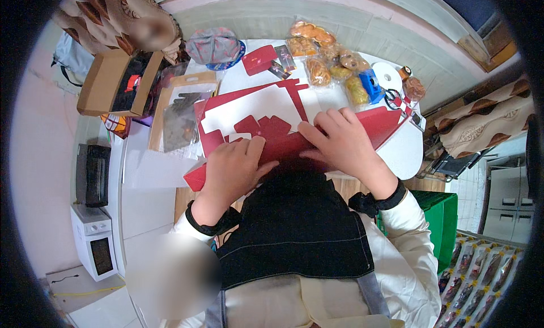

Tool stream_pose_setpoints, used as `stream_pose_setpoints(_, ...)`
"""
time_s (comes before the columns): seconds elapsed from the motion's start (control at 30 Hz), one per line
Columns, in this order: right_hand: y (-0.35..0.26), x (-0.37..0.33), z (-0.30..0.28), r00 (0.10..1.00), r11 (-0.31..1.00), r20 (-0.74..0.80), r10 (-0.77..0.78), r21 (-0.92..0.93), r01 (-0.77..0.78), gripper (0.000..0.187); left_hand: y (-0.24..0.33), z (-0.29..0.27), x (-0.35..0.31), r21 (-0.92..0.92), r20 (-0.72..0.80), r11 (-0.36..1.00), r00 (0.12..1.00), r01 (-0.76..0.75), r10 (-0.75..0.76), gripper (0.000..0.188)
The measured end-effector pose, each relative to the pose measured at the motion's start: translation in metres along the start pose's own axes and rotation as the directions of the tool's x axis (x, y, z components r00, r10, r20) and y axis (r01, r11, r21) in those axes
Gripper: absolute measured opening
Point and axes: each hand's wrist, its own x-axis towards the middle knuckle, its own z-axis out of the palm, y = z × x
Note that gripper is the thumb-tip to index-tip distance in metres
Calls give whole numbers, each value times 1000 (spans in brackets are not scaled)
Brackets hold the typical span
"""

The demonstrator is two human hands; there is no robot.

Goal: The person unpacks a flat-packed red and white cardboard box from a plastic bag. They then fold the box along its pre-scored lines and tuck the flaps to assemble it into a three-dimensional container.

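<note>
Across the white table (407, 158) in front of me, a long red card panel (371, 129) runs along the near side, just in front of a flat white sheet (226, 117). The person's left hand (232, 168) and right hand (343, 140) both grip that panel, fingers curled over its upper edge. Farther back lie a small red box (259, 60) and, over to the right, a white roll (387, 76).
</note>
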Motion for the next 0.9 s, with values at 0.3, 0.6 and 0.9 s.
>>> stream_pose_setpoints(0.3,3,4,15,976,997,-213,-31,66,46,23,0,-8,10,4,28,996,996,-89,89,31)
stream_pose_setpoints(0.6,11,3,-33,973,966,227,48,237,-103,28,6,-24,9,-161,158,986,985,-49,75,26)
stream_pose_setpoints(0.9,23,5,-55,767,899,641,-36,356,-255,44,11,-37,4,-256,335,966,941,46,44,24)
